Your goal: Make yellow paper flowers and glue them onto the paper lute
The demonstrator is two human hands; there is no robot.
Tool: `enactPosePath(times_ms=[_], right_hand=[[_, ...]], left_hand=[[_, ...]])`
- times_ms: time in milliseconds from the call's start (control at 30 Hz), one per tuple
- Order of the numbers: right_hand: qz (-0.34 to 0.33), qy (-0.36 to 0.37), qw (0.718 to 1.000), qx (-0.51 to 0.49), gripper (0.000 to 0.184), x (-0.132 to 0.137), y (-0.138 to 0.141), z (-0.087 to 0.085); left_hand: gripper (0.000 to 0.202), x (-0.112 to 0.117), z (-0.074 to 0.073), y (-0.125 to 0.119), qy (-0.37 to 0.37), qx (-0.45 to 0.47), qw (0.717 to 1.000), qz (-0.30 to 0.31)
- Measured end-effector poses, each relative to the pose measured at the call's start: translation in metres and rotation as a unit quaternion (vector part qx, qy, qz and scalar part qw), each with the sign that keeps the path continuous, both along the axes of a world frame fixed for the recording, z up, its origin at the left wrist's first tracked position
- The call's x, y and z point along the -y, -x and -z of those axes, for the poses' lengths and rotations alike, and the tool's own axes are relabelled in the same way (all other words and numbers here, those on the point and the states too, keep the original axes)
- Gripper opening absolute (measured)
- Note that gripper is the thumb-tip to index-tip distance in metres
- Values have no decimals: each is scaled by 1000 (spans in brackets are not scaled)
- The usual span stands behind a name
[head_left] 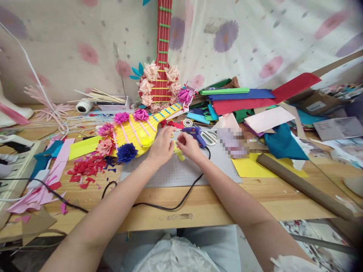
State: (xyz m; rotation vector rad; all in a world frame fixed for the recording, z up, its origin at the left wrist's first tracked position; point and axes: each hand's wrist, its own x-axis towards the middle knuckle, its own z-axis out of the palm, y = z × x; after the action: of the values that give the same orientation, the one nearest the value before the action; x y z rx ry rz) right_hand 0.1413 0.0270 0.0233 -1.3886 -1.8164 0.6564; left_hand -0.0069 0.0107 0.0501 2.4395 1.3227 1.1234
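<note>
Holding left hand [162, 146] and right hand [188, 146] close but apart over yellow paper pieces [179, 153], fingers curled; I can't tell whether either is pinching paper. Yellow guitar [132, 136] lying just left of hands, glue gun [195, 132] resting just beyond right one. Black cord [170, 209] looping on my side of hands: snagging it could be pulling gun onto fingers. Left hand swinging outward could be crushing blue flower [127, 153].

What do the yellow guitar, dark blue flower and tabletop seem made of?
The yellow guitar seems covered in smooth, matte paper or card, judging by its flat colour; its core is hidden. The dark blue flower looks like matte paper, from its thin, fringed layers. The tabletop looks like smooth, pale wood, given its grain.
</note>
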Motion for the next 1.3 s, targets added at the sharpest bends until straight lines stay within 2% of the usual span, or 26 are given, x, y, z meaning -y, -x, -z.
enactPosePath(times_ms=[67,133,200,267,400,600,767,1033,1200,1300], right_hand=[[-7,11,998,54,3,4,-12,7],[-2,15,996,89,2,7,-18,14],[17,9,993,115,5,10,-18,20],[24,3,991,134,7,10,-15,22],[12,-17,987,157,12,9,-7,22],[-14,-30,983,182,14,6,0,28],[-11,-20,990,142,6,7,0,29],[-9,-8,994,105,7,6,-6,29],[-3,23,998,65,23,7,-7,28],[1,39,999,21,20,7,-5,27]], left_hand=[[50,2,20,-12,54,9,998,27],[52,3,38,-16,82,33,996,-7],[53,2,50,-13,92,50,994,-42],[52,1,56,-7,90,52,993,-55],[54,-3,59,2,102,46,992,-59],[56,-7,63,-1,128,52,988,-67],[53,-6,64,0,125,98,985,-62],[50,-4,62,1,142,142,978,-63],[49,-4,62,1,143,137,978,-67],[50,-4,63,0,142,130,979,-68]])
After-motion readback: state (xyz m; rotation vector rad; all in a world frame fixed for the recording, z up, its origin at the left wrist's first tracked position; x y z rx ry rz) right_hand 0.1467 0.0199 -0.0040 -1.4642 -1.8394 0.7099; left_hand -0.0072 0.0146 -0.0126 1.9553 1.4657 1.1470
